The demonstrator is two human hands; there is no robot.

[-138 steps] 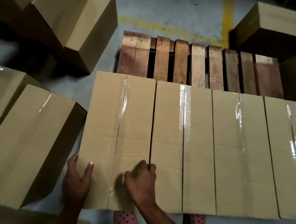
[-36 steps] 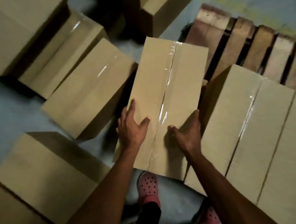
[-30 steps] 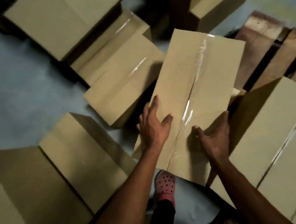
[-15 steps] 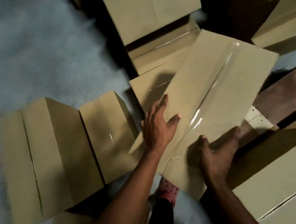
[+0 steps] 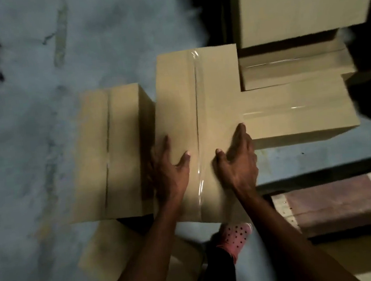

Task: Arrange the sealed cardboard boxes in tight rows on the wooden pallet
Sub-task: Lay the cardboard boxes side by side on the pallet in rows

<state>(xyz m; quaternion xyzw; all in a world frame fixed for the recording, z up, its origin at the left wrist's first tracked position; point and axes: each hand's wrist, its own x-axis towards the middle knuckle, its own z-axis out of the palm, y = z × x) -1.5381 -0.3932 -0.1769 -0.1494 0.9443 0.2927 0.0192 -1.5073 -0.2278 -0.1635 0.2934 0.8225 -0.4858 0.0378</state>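
Observation:
I hold a long sealed cardboard box [image 5: 199,106], taped along its middle seam, off the floor in front of me. My left hand [image 5: 169,174] grips its near left edge, thumb on top. My right hand [image 5: 237,162] grips the near right edge the same way. The wooden pallet [image 5: 337,202] shows as one reddish plank corner at the lower right, apart from the held box. Its loaded boxes are out of view except a dim tan surface at the bottom right.
Sealed boxes lie on the grey concrete floor: one [image 5: 110,152] just left of the held box, two [image 5: 300,110] to its right, a larger one [image 5: 302,2] at the top right, another [image 5: 123,254] under my left arm. My pink shoe [image 5: 236,238] stands below the held box.
I have turned left, away from the pallet, carrying the box with both hands. It now points straight ahead, over the floor boxes. The pallet has slid to the lower right of the view.

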